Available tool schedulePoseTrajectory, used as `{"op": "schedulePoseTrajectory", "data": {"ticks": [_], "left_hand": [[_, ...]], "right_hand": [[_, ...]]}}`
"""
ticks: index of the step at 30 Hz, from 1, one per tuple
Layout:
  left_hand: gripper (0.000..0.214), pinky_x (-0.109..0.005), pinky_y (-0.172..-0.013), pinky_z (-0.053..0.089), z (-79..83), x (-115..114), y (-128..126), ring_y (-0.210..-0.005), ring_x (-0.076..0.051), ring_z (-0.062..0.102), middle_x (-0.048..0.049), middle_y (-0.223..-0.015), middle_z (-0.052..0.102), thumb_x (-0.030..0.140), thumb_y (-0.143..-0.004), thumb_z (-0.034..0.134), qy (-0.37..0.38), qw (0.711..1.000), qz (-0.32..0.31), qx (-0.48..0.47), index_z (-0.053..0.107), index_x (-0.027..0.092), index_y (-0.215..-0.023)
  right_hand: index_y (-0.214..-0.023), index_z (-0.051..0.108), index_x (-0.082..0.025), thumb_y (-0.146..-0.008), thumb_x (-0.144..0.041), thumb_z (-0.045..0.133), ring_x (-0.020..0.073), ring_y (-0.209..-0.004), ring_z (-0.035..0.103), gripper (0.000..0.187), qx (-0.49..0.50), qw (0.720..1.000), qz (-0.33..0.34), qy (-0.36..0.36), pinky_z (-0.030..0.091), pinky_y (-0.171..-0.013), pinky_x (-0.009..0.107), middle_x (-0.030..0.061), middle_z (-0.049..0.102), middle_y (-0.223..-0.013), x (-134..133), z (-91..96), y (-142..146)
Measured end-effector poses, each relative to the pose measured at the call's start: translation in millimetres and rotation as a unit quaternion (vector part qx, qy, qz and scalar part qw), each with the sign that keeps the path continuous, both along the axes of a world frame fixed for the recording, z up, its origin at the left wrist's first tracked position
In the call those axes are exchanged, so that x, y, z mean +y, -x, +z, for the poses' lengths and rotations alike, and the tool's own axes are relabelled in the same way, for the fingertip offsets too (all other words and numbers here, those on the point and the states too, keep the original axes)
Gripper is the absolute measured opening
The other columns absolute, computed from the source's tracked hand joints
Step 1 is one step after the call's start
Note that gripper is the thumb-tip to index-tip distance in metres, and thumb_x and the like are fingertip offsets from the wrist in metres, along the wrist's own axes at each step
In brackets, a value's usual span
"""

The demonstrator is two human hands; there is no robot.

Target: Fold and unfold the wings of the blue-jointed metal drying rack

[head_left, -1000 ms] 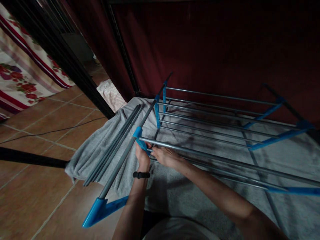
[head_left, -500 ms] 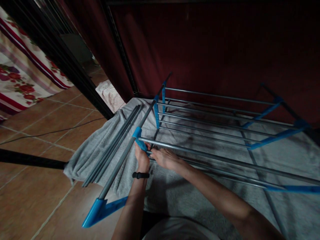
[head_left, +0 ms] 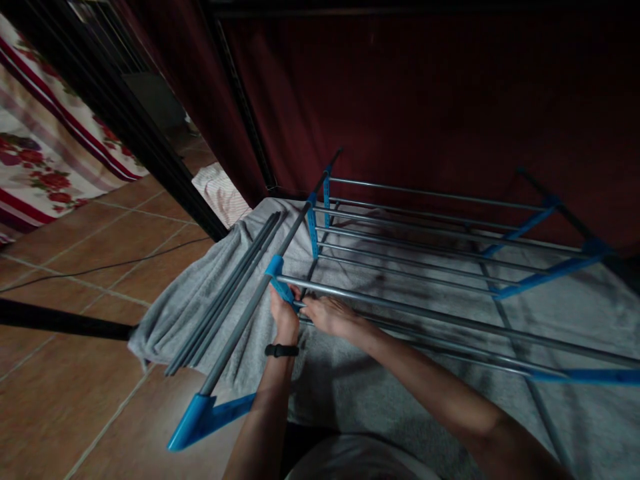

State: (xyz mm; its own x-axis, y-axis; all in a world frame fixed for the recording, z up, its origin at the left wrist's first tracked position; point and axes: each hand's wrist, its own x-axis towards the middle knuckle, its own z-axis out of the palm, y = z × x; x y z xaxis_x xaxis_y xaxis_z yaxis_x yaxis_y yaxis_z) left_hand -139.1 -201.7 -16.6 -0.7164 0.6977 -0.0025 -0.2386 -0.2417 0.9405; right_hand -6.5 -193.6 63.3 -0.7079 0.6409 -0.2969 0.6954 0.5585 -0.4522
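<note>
A rack of grey metal tubes joined by blue plastic brackets lies across a grey blanket. My left hand (head_left: pixel 284 312) is closed around the nearest blue bracket (head_left: pixel 283 288), which slants down from the grey side tube (head_left: pixel 240 325). Just right of it, my right hand (head_left: pixel 327 315) grips the end of a thin metal rod (head_left: pixel 440 351) where it meets that bracket; whether the end sits inside the bracket is hidden by my fingers. Above both hands runs a thicker crossbar (head_left: pixel 400 305). A blue foot piece (head_left: pixel 195 423) caps the near end of the side tube.
Several loose grey tubes (head_left: pixel 225 293) lie on the blanket (head_left: pixel 160 317) at the left. Two more blue brackets (head_left: pixel 313 230) hold rods farther back. A black post (head_left: pixel 150 147) and a dark red curtain (head_left: pixel 425 100) stand behind; a cable (head_left: pixel 100 267) crosses the tiled floor.
Both hands keep their hold at the bracket and rod end. Only a very slight shift of the rack and the view is visible.
</note>
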Motion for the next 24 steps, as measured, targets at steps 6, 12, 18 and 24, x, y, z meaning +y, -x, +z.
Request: {"op": "schedulePoseTrajectory", "data": {"ticks": [6, 12, 18, 24], "left_hand": [[0.050, -0.030, -0.058, 0.044, -1.3, -1.7, -0.1, -0.054, -0.016, 0.051, -0.0002, -0.057, 0.052, 0.054, -0.103, 0.037, 0.018, 1.000, -0.010, -0.003, 0.049, 0.023, -0.067], [0.051, -0.032, -0.062, 0.047, -0.1, -0.2, -0.4, -0.057, -0.016, 0.052, 0.0001, -0.059, 0.053, 0.058, -0.103, 0.035, 0.038, 0.999, -0.004, 0.006, 0.050, 0.023, -0.068], [0.048, -0.033, -0.077, 0.051, 1.4, -9.4, 3.7, -0.074, -0.018, 0.059, -0.0031, -0.077, 0.062, 0.055, -0.102, 0.033, 0.075, 0.993, 0.070, 0.056, 0.060, 0.020, -0.082], [0.018, -0.032, -0.093, 0.051, -17.0, -43.1, -0.7, -0.096, -0.018, 0.063, -0.0043, -0.100, 0.067, 0.023, -0.091, 0.049, 0.119, 0.973, 0.079, 0.183, 0.063, 0.022, -0.101]], "right_hand": [[-0.134, 0.062, -0.022, -0.108, -0.041, 0.039, 0.0272, -0.106, 0.073, 0.039, 0.014, 1.000, 0.007, -0.008, 0.054, -0.087, 0.035, 0.0112, 0.076, -0.117, 2.5, -4.0, 2.8], [-0.131, 0.064, -0.022, -0.109, -0.041, 0.037, 0.0243, -0.103, 0.073, 0.040, 0.001, 1.000, 0.004, -0.025, 0.054, -0.088, 0.034, 0.0097, 0.077, -0.113, 3.8, -4.5, 5.3], [-0.139, 0.058, -0.016, -0.108, -0.032, 0.045, 0.0261, -0.120, 0.063, 0.037, 0.094, 0.979, 0.005, -0.182, 0.051, -0.102, 0.040, 0.0145, 0.067, -0.132, -22.6, -12.0, -11.9], [-0.133, 0.063, -0.022, -0.105, -0.018, 0.045, 0.0215, -0.113, 0.062, 0.034, 0.205, 0.947, -0.022, -0.246, 0.053, -0.102, 0.037, 0.0083, 0.068, -0.126, -95.2, -76.7, -80.4]]}}
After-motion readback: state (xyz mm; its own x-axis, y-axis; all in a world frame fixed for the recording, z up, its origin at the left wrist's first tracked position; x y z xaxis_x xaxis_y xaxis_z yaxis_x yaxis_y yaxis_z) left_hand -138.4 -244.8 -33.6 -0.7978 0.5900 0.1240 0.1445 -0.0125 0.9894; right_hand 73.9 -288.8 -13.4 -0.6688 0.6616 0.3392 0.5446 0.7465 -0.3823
